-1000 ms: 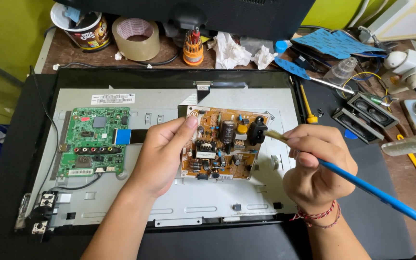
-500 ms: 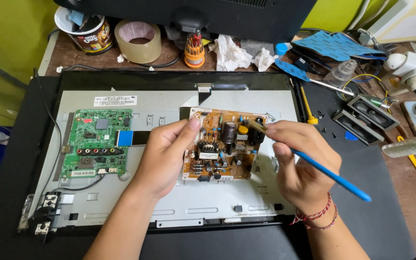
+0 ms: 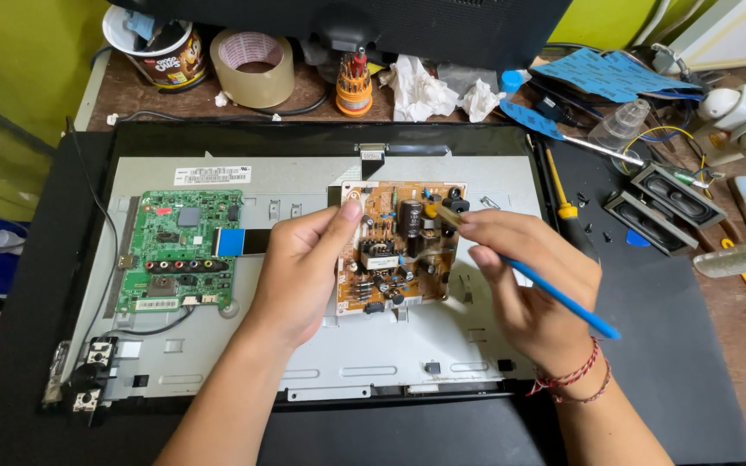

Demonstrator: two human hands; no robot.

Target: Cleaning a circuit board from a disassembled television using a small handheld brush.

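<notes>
An opened flat-screen set (image 3: 321, 362) lies back-up on the cluttered desk (image 3: 166, 95), its metal chassis exposed. A green board (image 3: 179, 250) sits at the left, an orange power board (image 3: 395, 250) at centre. The left hand (image 3: 300, 272) closes on the orange board's left edge, thumb on top. The right hand (image 3: 528, 289) pinches a blue-handled brush (image 3: 554, 293); its long axis runs from lower right up-left, bristles touching components near the board's top. The right hand is nearer the bristle end. A screwdriver (image 3: 563, 203) lies just right.

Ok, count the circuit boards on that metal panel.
2: a green circuit board at the panel's left, and a tan circuit board in the middle, under the left hand and right hand. Others may be hidden.
</notes>
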